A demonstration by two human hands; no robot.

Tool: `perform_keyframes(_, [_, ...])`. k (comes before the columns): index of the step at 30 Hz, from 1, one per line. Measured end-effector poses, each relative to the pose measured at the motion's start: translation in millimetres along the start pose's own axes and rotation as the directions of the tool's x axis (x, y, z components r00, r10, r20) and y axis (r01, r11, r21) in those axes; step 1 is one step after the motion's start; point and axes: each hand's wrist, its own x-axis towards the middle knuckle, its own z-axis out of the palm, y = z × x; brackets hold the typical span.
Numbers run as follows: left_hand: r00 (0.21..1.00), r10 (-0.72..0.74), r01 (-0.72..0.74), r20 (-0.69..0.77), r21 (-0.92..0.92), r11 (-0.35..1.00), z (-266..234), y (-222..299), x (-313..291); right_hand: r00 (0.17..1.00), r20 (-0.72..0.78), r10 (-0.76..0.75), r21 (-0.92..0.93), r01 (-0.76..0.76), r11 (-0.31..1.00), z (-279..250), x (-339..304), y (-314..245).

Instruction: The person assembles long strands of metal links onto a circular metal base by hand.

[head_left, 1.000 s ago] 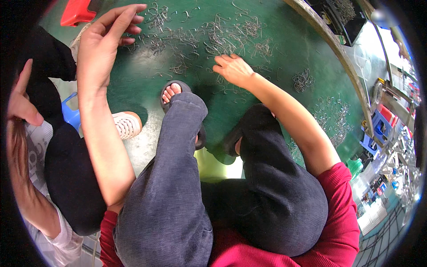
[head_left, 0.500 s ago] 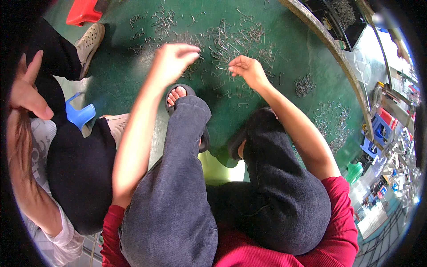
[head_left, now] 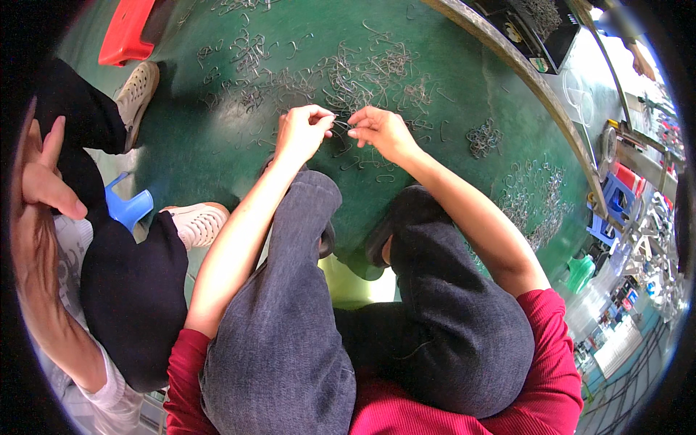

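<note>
Above the green floor, my left hand (head_left: 301, 134) pinches a thin, shiny metal hook (head_left: 339, 121) between thumb and fingertips. Close on its right, my right hand (head_left: 384, 134) has thumb and fingers drawn together at the other side of the same bit of wire. Whether that is one hook or two linked ones is too small to tell. Beyond both hands lies a loose heap of bent metal hooks (head_left: 355, 76), spread over the floor. A small tight clump of hooks (head_left: 483, 138) sits right of my right hand.
More hooks (head_left: 533, 203) lie scattered at the right. At the left sits another person, whose hand (head_left: 51, 177) rests near a blue stool (head_left: 129, 201). A red stool (head_left: 127, 32) stands farther off. A curved metal rail (head_left: 522, 61) borders the right side.
My left hand has moved down and right, and my right hand slightly left and down. Both now meet at the thin hook. The view has shifted slightly.
</note>
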Motion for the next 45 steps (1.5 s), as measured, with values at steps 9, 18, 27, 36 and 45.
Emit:
perform_keyframes(9, [0.996,-0.022,0.025,-0.090,0.039,0.999,-9.3,-13.7,8.0,0.989,-0.036,0.145,-0.114,-0.148,0.982,-14.9,0.9,1.7])
perform_keyframes(18, [0.990,-0.119,0.087,0.079,0.325,0.942,-8.4,-11.2,0.5,0.980,-0.190,-0.051,-0.662,-0.090,0.744,-44.5,49.4,19.6])
perform_keyframes(27, [0.996,-0.086,0.081,0.018,0.183,0.980,-8.0,-7.2,0.1,0.992,-0.038,-0.123,-0.944,0.005,0.329,-24.6,82.3,9.5])
perform_keyframes(36, [0.999,-0.052,0.051,0.003,0.165,0.985,-0.7,10.3,-3.1,0.982,-0.083,-0.170,-0.966,-0.037,0.256,-17.9,72.3,17.0])
perform_keyframes(45, [0.995,-0.102,0.100,0.011,0.116,0.988,-10.8,8.9,-0.5,0.990,-0.141,0.012,-0.812,-0.123,0.571,-26.3,76.9,3.9])
